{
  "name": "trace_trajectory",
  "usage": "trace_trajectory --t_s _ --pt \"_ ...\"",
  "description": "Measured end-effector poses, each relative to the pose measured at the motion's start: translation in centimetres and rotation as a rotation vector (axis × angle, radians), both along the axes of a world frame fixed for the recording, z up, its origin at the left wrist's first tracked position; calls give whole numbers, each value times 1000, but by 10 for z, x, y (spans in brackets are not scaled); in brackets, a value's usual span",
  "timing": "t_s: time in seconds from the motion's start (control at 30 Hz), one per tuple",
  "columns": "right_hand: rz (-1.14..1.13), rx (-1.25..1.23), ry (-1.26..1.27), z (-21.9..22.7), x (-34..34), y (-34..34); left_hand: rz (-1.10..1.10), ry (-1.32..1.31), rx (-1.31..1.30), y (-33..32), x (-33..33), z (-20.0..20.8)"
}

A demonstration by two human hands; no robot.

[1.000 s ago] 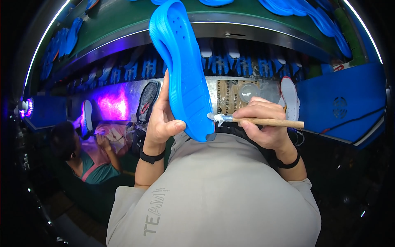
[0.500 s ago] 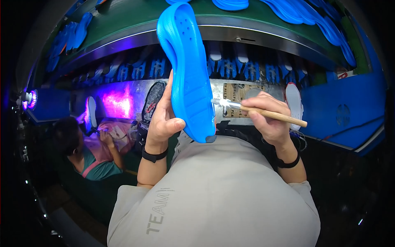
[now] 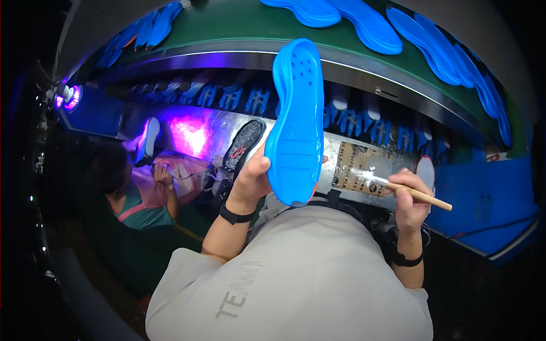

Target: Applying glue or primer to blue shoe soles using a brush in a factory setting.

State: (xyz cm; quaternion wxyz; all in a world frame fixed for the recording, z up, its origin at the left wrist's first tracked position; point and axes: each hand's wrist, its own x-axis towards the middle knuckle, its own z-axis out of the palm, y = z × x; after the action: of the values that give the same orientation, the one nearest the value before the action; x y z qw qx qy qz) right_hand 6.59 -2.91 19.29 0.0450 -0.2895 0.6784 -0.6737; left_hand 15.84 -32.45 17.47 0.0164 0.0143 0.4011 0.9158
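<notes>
My left hand [image 3: 250, 182] grips a bright blue shoe sole [image 3: 294, 136] near its lower end. The sole stands lengthwise before me, its hollow side facing me and small holes at the far end. In my right hand [image 3: 410, 200] is a brush with a wooden handle [image 3: 424, 196], held between thumb and fingers. White stuff coats the brush tip, which is apart from the sole and over a piece of printed brown cardboard [image 3: 344, 171]. A pale round shape [image 3: 379, 166] is on that cardboard, partly behind the brush.
A dark shoe [image 3: 244, 145] lies on the metal bench left of the sole; a white sole [image 3: 425, 167] is beyond my right hand. Blue soles [image 3: 372, 28] lie on the green belt [image 3: 227, 25]. At left, a co-worker [image 3: 145, 196] sits near a purple-lit patch [image 3: 190, 135] and lamp [image 3: 73, 98].
The brush has come away from the sole's right edge and moved right. The sole is turned more upright and lies further right in view. The whole view has tilted.
</notes>
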Motion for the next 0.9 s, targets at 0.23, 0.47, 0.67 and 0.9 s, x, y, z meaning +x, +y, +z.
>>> trace_trajectory --t_s 0.23,0.47,0.67,0.9 --pt "-218 13 -185 -26 11 23 -67 221 35 -70 -58 40" --pt "-203 96 -194 -29 11 12 593 55 -240 -202 -199 103" --pt "-288 118 -272 -48 13 29 846 -333 -526 -327 -137 74" --pt "-285 175 -347 -53 4 27 1105 -808 -910 -493 -111 32"
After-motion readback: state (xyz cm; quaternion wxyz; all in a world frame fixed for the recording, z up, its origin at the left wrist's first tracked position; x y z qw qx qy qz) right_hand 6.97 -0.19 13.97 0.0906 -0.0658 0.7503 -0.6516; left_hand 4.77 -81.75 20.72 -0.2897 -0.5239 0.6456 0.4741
